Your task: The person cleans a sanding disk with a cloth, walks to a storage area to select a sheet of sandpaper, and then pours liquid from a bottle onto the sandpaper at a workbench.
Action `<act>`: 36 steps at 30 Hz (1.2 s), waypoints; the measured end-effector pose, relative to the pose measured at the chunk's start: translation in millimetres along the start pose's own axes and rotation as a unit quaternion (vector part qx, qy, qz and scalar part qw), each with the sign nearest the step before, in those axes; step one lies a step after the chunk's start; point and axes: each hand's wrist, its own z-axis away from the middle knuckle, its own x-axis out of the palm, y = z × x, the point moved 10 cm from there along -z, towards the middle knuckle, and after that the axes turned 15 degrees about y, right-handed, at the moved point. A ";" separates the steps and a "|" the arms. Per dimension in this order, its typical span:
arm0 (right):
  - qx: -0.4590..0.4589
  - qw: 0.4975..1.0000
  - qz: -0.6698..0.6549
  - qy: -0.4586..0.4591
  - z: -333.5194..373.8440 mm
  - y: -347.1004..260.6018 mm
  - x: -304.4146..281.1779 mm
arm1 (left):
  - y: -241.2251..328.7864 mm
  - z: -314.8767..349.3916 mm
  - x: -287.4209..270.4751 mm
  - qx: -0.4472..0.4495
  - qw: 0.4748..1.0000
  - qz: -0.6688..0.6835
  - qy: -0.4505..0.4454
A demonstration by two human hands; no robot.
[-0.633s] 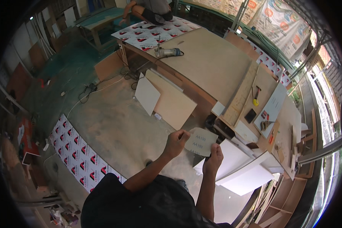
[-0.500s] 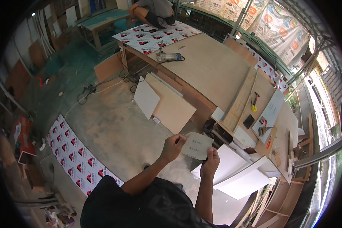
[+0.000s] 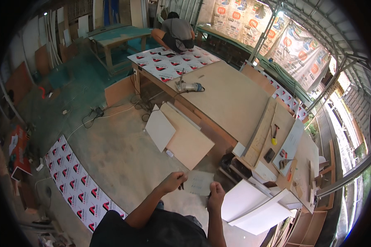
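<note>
Our left hand and right hand hold a thin gray sheet between them, each closed in a pinch at an opposite side, above the workshop floor. Its faint markings are too blurred for us to read. Ahead, a beige board stands beside the big table; white panels stand near our right hand. We judge that an uneven tug could crease or tear the sheet, and a loosened pinch could drop it. Loose cables on the floor could catch a foot that strays toward them. On the table, a power tool rests close to the edge, where a snagged cord might drag it off. Beyond, a co-worker crouches on patterned sheeting.
</note>
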 end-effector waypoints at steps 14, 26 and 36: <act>-0.065 0.972 0.182 -0.133 -11.1 14.1 66.8 | 26.8 35.7 -55.5 0.139 0.911 -0.107 0.374; -0.104 0.958 0.088 -0.252 -17.7 -41.2 146.2 | 51.6 62.3 -72.4 0.074 0.818 -0.205 0.532; -0.126 0.895 0.134 -0.407 53.4 -6.4 186.4 | 69.7 187.7 -78.4 0.110 0.677 -0.152 0.711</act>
